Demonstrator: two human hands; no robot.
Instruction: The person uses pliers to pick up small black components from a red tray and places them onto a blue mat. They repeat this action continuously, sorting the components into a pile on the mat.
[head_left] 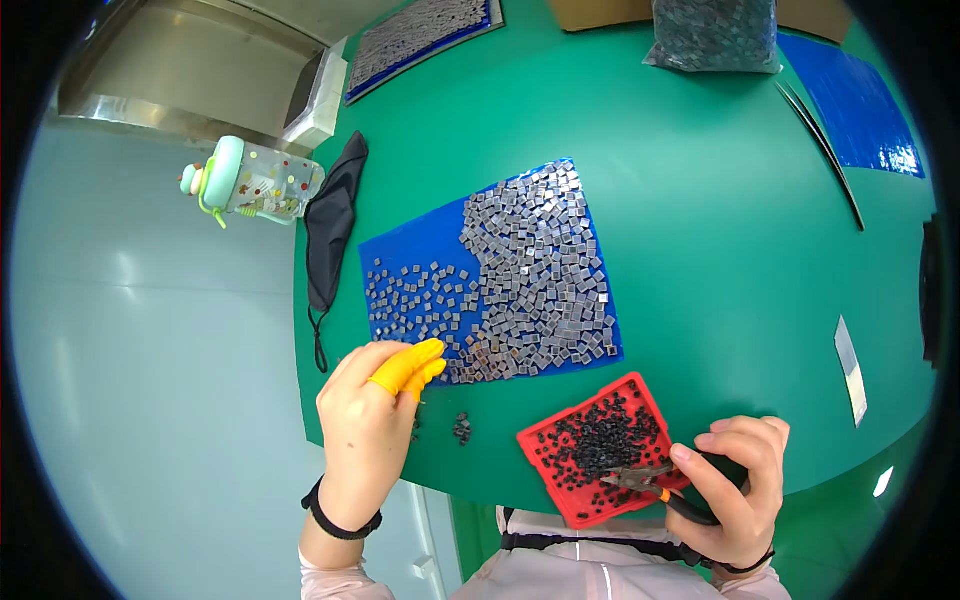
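My left hand (370,410) wears yellow finger cots (408,368) on its thumb and forefinger. Those fingers are pinched together over the lower edge of a blue sheet (420,235); anything between them is too small to make out. Rows and scatters of small grey square pieces (535,265) cover much of that sheet, densest on the right. My right hand (735,490) is wrapped round small pliers (640,480) with black and orange handles. Their metal jaws lie over a red tray (548,468) of tiny black parts (603,437). A little pile of dark bits (462,428) sits on the table between my hands.
Black tweezers (825,150) and another blue sheet (855,105) lie at the far right, near a bag of grey pieces (715,35). A strip (850,370) rests right. Leftward are a black mask (330,225), a bottle (270,180) and a stacked panel (425,40).
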